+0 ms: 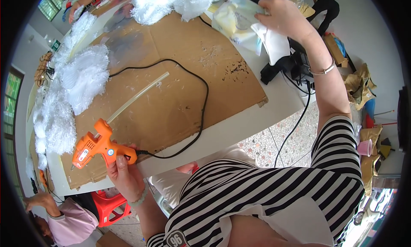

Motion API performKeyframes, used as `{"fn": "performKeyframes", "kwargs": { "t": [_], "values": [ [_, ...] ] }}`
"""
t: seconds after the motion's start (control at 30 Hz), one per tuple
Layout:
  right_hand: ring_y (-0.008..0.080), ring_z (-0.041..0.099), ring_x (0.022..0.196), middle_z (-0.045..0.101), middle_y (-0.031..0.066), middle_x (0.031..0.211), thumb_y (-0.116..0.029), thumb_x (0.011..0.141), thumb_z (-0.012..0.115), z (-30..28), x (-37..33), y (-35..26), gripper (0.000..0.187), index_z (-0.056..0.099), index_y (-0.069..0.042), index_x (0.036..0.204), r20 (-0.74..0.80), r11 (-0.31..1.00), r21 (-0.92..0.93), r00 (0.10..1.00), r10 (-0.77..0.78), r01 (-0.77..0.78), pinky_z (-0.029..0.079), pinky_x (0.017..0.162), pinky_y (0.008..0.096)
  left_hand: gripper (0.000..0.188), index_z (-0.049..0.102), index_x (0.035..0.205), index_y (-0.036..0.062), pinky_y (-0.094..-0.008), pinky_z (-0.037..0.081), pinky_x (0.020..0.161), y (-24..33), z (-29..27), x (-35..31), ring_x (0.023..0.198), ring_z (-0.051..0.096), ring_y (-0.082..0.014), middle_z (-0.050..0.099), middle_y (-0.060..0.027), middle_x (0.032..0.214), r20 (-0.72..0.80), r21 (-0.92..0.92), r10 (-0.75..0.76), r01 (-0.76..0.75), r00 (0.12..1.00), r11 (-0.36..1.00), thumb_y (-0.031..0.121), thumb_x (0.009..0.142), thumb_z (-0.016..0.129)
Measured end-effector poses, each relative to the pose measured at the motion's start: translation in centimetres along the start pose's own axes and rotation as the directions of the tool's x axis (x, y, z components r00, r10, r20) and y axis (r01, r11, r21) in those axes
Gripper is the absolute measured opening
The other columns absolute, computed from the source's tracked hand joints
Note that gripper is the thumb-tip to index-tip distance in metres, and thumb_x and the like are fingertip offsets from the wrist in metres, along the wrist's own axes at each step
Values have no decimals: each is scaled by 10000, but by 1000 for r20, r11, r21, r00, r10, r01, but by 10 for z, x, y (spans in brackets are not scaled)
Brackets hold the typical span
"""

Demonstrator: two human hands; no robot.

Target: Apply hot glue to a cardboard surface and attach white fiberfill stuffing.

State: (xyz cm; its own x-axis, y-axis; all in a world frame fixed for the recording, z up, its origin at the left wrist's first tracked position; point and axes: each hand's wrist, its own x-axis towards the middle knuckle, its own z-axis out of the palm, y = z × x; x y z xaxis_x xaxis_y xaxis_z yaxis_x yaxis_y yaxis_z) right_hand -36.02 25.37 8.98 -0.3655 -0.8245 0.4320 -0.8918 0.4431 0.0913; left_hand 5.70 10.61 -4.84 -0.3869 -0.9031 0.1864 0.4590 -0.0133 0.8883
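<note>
1. Left hand [124, 174] fingers clenched round the handle of the orange glue gun [97, 145], resting on the cardboard sheet [180, 75] at the bench [239, 127] edge
2. Right hand [280, 15] fingers grasp a white-and-yellow plastic bag [239, 22] at the far side
3. Seemingly gathering material; gluing next calls for bringing a piece to the nozzle

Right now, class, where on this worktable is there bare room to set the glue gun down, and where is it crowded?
Free: the brown cardboard sheet inside the black cord loop, beside the clear glue stick, and the white table edge nearest the person. Crowded: the left side, heaped with white fluff, and the far corner by the right hand.
</note>
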Motion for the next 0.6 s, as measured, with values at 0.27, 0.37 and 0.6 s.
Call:
{"fn": "performKeyframes", "kwargs": {
  "t": [0.27, 0.37, 0.6],
  "values": [
    [357, 622, 821, 634, 221, 812, -281, 709, 585, 15, 123, 72, 303, 668, -14, 828, -214, 924, -24, 905, 368, -382, 500, 740, 398, 398, 498, 1173, -35, -406, 477, 839, 2, 5, -1, 856, 582, -214, 586, -126, 987, -1, 24, 8, -8, 1000, 1000, 148, 840, 617],
    [338, 630, 824, 646, 201, 825, -281, 748, 557, 50, 163, 104, 289, 674, -27, 822, -241, 858, -3, 833, 499, -514, 502, 733, 392, 427, 500, 1168, -35, -395, 485, 816, 5, 8, -1, 847, 602, -233, 599, -131, 947, -59, 32, -25, 26, 998, 999, 172, 822, 641],
    [291, 633, 763, 648, 152, 819, -258, 805, 560, 161, 228, 188, 242, 657, -40, 847, 131, 597, 390, 684, 718, -701, 505, 679, 346, 490, 467, 1199, -36, -389, 485, 803, 5, 10, -2, 867, 601, -261, 595, -142, 958, -68, 63, -49, 54, 996, 997, 198, 811, 653]
  ]
}}
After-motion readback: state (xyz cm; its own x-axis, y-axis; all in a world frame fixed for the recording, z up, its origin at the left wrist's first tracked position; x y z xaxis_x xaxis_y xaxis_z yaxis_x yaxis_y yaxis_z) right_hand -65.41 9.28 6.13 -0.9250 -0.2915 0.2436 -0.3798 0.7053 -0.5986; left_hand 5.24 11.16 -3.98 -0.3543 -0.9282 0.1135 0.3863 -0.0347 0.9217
